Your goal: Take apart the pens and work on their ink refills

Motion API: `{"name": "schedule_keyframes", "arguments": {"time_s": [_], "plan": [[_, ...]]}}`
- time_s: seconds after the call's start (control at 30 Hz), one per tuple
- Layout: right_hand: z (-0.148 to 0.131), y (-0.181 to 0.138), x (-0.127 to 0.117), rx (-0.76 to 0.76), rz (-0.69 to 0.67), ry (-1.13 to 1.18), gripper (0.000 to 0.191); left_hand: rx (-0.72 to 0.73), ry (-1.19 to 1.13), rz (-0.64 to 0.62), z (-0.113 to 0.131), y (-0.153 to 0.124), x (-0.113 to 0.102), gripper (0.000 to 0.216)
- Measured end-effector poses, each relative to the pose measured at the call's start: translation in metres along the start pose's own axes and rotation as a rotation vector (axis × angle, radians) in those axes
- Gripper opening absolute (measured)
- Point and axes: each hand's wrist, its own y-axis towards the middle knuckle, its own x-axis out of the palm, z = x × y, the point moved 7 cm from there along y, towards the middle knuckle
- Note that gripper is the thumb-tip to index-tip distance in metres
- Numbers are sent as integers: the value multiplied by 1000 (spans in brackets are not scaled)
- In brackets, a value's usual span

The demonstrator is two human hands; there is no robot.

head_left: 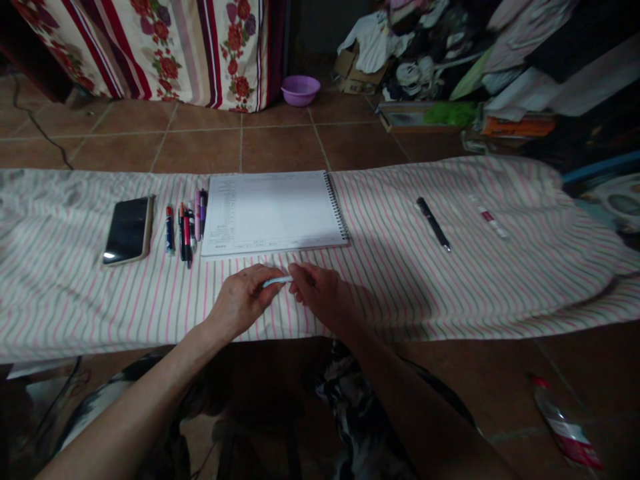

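My left hand (246, 293) is closed around one end of a slim pale-blue pen-like stick (277, 281). At its other end, the curled fingers of my right hand (320, 292) pinch it. Both hands meet just in front of an open spiral notebook (283, 210), whose page is mostly white with print along the left side. The stick's ends are hidden in my fingers, so its exact kind cannot be made out.
Several pens (186, 230) and a phone (127, 230) lie left of the notebook on the striped cloth (390, 287). To the right are a black pen (433, 225) and a white stick with a red label (489, 215). A bottle (565, 423) lies on the floor.
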Motion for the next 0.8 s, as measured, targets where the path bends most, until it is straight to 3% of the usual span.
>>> {"name": "schedule_keyframes", "arguments": {"time_s": [0.4,0.6,0.8], "plan": [[4,3,0,-37,-31,144,18,-113,-9,27,-9,1,1,17],[6,4,0,13,-29,104,12,-82,6,19,-8,1,1,17],[0,2,-1,-58,-47,57,16,-41,22,-3,-3,2,1,18]]}}
